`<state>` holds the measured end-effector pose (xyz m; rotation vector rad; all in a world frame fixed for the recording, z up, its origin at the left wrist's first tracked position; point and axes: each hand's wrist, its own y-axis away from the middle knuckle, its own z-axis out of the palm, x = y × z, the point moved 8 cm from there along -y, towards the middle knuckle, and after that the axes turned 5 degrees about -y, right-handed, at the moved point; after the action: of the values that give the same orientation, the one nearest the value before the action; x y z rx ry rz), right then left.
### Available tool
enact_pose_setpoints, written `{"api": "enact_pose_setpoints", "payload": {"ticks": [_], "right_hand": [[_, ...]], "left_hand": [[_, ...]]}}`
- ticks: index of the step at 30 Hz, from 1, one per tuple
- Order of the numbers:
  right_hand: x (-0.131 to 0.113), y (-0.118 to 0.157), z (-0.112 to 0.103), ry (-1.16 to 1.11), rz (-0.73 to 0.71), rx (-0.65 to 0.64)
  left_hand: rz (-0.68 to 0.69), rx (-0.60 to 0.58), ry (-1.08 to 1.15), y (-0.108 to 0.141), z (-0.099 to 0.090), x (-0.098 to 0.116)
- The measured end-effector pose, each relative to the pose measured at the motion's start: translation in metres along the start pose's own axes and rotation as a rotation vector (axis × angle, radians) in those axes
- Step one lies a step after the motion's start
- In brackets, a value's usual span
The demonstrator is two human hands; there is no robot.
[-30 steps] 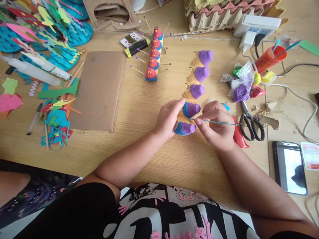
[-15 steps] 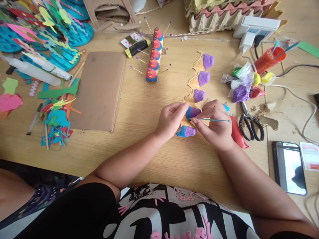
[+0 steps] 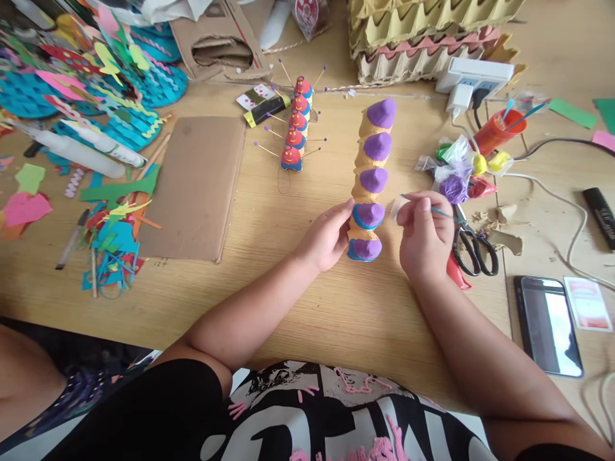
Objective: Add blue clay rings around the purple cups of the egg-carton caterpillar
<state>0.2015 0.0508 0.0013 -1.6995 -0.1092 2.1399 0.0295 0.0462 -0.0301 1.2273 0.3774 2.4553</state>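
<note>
Left hand point(image 3: 327, 237) pinching, right hand point(image 3: 426, 237) curled

Craft workspace, paper scraps point(image 3: 114, 246) and scissors point(image 3: 473, 246).

Bright, soft light leaves glare on the phone point(image 3: 550, 328); edges stretch.
</note>
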Motion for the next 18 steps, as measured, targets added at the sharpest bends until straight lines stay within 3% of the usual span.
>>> {"api": "enact_pose_setpoints", "payload": {"ticks": [8, 18], "right_hand": [[0.037, 0.018, 0.022, -0.207, 0.411, -0.172], [0.047, 0.011, 0.024, -0.228, 0.485, -0.236]], "left_hand": [[-0.055, -0.08, 0.028, -0.004, 0.001, -0.001], [0.001, -0.16, 0.049, -0.009, 0.006, -0.002]]}}
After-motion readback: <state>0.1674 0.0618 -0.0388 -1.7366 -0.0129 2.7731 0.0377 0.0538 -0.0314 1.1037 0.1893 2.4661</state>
